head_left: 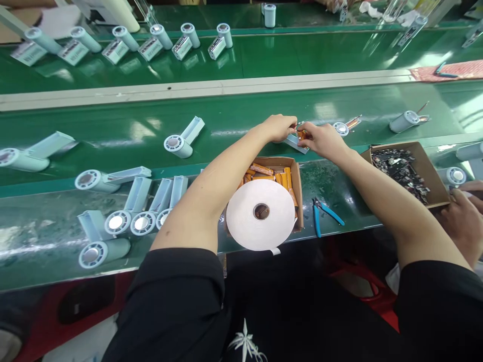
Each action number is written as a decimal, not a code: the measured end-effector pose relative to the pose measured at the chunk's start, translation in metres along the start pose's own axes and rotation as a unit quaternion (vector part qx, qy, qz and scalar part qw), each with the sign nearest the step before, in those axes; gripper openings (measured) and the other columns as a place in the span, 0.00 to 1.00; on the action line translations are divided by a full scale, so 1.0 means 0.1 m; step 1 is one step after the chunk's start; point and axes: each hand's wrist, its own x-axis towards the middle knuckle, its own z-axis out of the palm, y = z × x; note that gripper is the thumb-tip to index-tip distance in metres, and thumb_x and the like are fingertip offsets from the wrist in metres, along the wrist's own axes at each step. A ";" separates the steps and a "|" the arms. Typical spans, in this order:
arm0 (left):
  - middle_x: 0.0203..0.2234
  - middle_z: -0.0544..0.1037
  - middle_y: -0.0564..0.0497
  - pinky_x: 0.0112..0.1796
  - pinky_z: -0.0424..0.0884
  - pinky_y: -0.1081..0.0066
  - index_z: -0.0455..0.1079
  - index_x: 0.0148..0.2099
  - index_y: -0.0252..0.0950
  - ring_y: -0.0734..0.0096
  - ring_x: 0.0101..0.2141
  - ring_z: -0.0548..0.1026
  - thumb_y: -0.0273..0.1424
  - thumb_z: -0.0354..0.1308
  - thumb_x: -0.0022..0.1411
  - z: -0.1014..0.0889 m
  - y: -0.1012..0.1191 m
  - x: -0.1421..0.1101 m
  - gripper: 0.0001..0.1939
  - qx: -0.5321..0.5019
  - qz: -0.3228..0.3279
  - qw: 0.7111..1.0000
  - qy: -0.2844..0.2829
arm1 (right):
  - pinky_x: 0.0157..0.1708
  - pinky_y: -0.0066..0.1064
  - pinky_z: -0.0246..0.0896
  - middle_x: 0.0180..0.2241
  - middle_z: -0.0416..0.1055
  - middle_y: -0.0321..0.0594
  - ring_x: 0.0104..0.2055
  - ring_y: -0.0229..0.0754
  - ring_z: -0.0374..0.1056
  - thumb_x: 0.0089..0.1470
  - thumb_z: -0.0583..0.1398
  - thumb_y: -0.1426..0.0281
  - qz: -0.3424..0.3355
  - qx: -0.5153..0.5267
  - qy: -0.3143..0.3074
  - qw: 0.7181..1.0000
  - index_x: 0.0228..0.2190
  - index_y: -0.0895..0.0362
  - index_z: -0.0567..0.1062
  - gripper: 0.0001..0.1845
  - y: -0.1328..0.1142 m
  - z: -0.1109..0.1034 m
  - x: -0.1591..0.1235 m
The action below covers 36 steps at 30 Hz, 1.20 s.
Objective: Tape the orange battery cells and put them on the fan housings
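Observation:
Beyond the box of batteries, both of my hands meet over a light-blue plastic housing (296,143) lying on the green belt. My left hand (279,127) is closed in a pinch at its far end; what sits between those fingertips is too small to make out. With thumb and fingers my right hand (322,139) grips an orange battery (302,134) at the open handle of the housing. My fingers partly cover both pieces. Just right of my right hand lies another light-blue housing (340,129) with copper-coloured wires.
A white tape roll (245,216) rests on a cardboard box (300,201) of orange batteries. Blue-handled nippers (320,213) lie beside it. Another box (437,188) holds small circuit boards, near a co-worker's hand (462,221). Several light-blue housings (138,193) stand left; more line the far belt.

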 end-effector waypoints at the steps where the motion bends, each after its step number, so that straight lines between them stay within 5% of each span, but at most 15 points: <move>1: 0.53 0.83 0.46 0.57 0.67 0.63 0.77 0.59 0.41 0.54 0.56 0.78 0.35 0.57 0.73 0.00 0.00 0.01 0.16 -0.007 -0.003 1.000 0.003 | 0.48 0.43 0.70 0.44 0.84 0.44 0.46 0.57 0.80 0.66 0.67 0.62 0.007 -0.018 -0.011 1.000 0.62 0.51 0.78 0.24 -0.01 -0.01 0.01; 12: 0.53 0.84 0.42 0.54 0.72 0.62 0.77 0.60 0.40 0.53 0.53 0.80 0.31 0.52 0.76 0.03 0.15 0.03 0.18 -0.016 -0.027 0.999 0.020 | 0.50 0.47 0.72 0.55 0.83 0.54 0.53 0.64 0.80 0.70 0.62 0.49 -0.013 -0.138 -0.174 0.975 0.68 0.49 0.76 0.32 -0.14 -0.04 0.20; 16: 0.60 0.80 0.35 0.58 0.72 0.54 0.73 0.67 0.38 0.45 0.59 0.78 0.34 0.54 0.76 -0.13 0.23 -0.22 0.22 0.001 -0.096 0.993 0.066 | 0.65 0.53 0.68 0.67 0.74 0.53 0.66 0.63 0.73 0.72 0.60 0.57 -0.024 -0.038 -0.078 0.996 0.74 0.56 0.68 0.35 0.17 -0.27 -0.13; 18: 0.64 0.78 0.36 0.60 0.71 0.52 0.70 0.70 0.37 0.45 0.62 0.76 0.37 0.57 0.75 -0.22 0.28 -0.63 0.25 -0.006 -0.058 0.993 0.099 | 0.70 0.54 0.65 0.70 0.72 0.52 0.70 0.61 0.70 0.72 0.59 0.60 -0.025 0.008 -0.004 1.000 0.71 0.57 0.72 0.32 0.29 -0.44 -0.48; 20: 0.64 0.79 0.40 0.62 0.70 0.54 0.71 0.68 0.39 0.48 0.62 0.76 0.42 0.61 0.73 -0.26 0.35 -1.23 0.26 -0.019 0.055 0.994 0.091 | 0.69 0.54 0.68 0.66 0.77 0.50 0.67 0.59 0.74 0.71 0.60 0.59 -0.025 0.041 0.011 0.999 0.66 0.56 0.78 0.28 0.34 -0.60 -0.88; 23: 0.62 0.81 0.44 0.65 0.70 0.53 0.74 0.67 0.43 0.48 0.63 0.76 0.53 0.70 0.65 -0.15 0.41 -2.27 0.34 -0.019 0.203 0.978 -0.050 | 0.62 0.52 0.75 0.56 0.84 0.47 0.56 0.57 0.81 0.70 0.61 0.55 -0.038 0.083 -0.036 0.995 0.60 0.53 0.83 0.25 0.24 -0.77 -1.41; 25: 0.66 0.78 0.41 0.70 0.63 0.44 0.72 0.70 0.42 0.39 0.69 0.70 0.53 0.73 0.62 -0.02 0.41 -2.84 0.40 0.033 0.186 0.979 -0.071 | 0.59 0.49 0.77 0.53 0.86 0.45 0.53 0.55 0.83 0.70 0.61 0.54 -0.065 0.113 -0.053 0.990 0.56 0.52 0.86 0.23 0.07 -0.82 -1.61; 28: 0.70 0.74 0.39 0.72 0.59 0.36 0.68 0.73 0.42 0.34 0.73 0.63 0.46 0.71 0.65 0.16 0.38 -3.35 0.39 0.061 0.142 0.986 -0.059 | 0.55 0.43 0.78 0.50 0.87 0.43 0.50 0.52 0.83 0.70 0.61 0.55 -0.087 0.175 -0.010 0.981 0.50 0.52 0.88 0.20 -0.28 -0.80 -1.67; 31: 0.65 0.77 0.39 0.69 0.68 0.39 0.63 0.75 0.47 0.37 0.72 0.65 0.46 0.75 0.62 0.28 0.41 -3.60 0.44 -0.005 0.127 0.990 0.052 | 0.44 0.37 0.77 0.42 0.87 0.43 0.41 0.48 0.82 0.69 0.64 0.53 -0.061 0.271 0.014 0.961 0.47 0.53 0.88 0.20 -0.65 -0.75 -1.65; 34: 0.63 0.76 0.39 0.69 0.68 0.36 0.54 0.77 0.52 0.37 0.73 0.63 0.45 0.78 0.57 0.42 0.53 -3.76 0.53 -0.053 0.077 0.960 0.264 | 0.35 0.33 0.73 0.33 0.85 0.40 0.32 0.45 0.79 0.65 0.67 0.46 -0.084 0.397 -0.121 0.906 0.51 0.55 0.86 0.28 -1.03 -0.66 -1.68; 36: 0.62 0.74 0.40 0.71 0.63 0.33 0.49 0.77 0.53 0.36 0.74 0.61 0.44 0.77 0.56 0.56 0.59 -3.82 0.56 -0.053 0.044 0.932 0.357 | 0.32 0.31 0.70 0.30 0.84 0.39 0.29 0.43 0.78 0.61 0.70 0.42 -0.127 0.463 -0.225 0.848 0.52 0.57 0.85 0.34 -1.30 -0.56 -1.74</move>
